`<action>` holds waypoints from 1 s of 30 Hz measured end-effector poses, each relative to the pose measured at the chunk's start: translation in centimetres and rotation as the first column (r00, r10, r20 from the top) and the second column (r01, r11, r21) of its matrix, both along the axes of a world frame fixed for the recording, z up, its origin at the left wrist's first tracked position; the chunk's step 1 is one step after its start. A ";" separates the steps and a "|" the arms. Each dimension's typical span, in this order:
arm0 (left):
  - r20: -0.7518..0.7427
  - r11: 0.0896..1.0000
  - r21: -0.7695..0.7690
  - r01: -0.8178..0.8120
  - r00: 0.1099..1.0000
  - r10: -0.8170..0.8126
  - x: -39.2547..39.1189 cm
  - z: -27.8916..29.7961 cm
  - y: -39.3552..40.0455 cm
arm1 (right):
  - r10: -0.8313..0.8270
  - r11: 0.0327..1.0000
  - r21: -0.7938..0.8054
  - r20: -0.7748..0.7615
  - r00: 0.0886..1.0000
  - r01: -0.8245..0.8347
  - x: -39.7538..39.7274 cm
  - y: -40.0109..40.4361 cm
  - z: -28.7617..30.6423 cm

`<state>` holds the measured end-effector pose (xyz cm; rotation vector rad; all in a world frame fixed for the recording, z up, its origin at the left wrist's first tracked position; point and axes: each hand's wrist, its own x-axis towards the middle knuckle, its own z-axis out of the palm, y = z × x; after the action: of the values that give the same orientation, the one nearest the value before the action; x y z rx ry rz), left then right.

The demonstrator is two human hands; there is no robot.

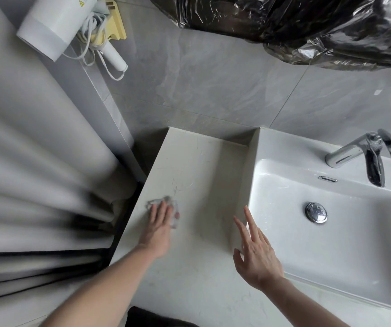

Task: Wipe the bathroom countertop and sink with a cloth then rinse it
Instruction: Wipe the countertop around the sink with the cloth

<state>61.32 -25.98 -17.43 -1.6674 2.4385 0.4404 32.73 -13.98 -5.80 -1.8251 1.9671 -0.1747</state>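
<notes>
Wiping is the step in hand: the left hand (159, 223) lies flat on a small, pale cloth (166, 210) and presses it onto the worktop (201, 166), near the worktop's left edge and well apart from the sink (284, 149). Its fingers are straight and close together, so the grip is a flat press, not a pinch. The cloth is crumpled, and only its far fringe and right side show past the fingers (the rest is hidden under the palm).

The right hand (258, 256) hangs over the worktop just beside the sink's left wall, fingers spread and straight, holding nothing; whether its fingertips touch the wall I cannot tell.

By my reckoning the task is at an early stage: the cloth is on the worktop, and the basin, its chrome drain plug (316, 212) and the faucet (359, 152) at the back rim show no sign of being worked on yet. The next move probably calls for steady downward pressure while sliding the cloth across towards the back wall and the sink side, keeping the small cloth from slipping out from under the palm. After that come the basin, then rinsing under the faucet.
</notes>
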 end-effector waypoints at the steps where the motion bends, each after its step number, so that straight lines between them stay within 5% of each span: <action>1: 0.001 0.999 -0.002 -0.048 0.999 0.048 1.7 0.1 -0.9 | 0.001 1.000 -0.005 0.001 1.000 -0.001 0.0 0.0 0.0; 8: 0.029 0.984 0.104 -0.142 0.990 0.140 3.9 1.5 -2.4 | 0.009 1.000 -0.001 0.003 1.000 -0.009 0.1 -0.1 0.2; 19: -0.080 0.888 0.206 0.411 0.911 -0.404 -12.4 1.3 2.5 | 0.002 1.000 0.009 -0.025 1.000 -0.001 0.2 -0.1 0.3; 23: -0.253 0.930 0.187 0.317 0.930 -0.266 -13.0 2.9 2.3 | 0.019 0.999 0.033 -0.034 0.999 -0.018 0.2 -0.1 0.2; 26: -0.412 0.981 0.172 0.087 0.911 -0.008 -9.0 4.2 0.8 | 0.030 0.999 0.014 -0.064 0.997 -0.030 0.2 -0.2 -0.2; 30: -0.257 0.970 0.117 -0.212 0.937 0.236 0.4 3.5 -1.8 | 0.099 0.992 -0.083 0.007 0.995 -0.098 2.0 -1.9 0.0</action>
<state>61.71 -27.76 -13.98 -1.9713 2.3681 0.8453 34.76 -15.85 -5.79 -1.9646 1.8834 -0.2380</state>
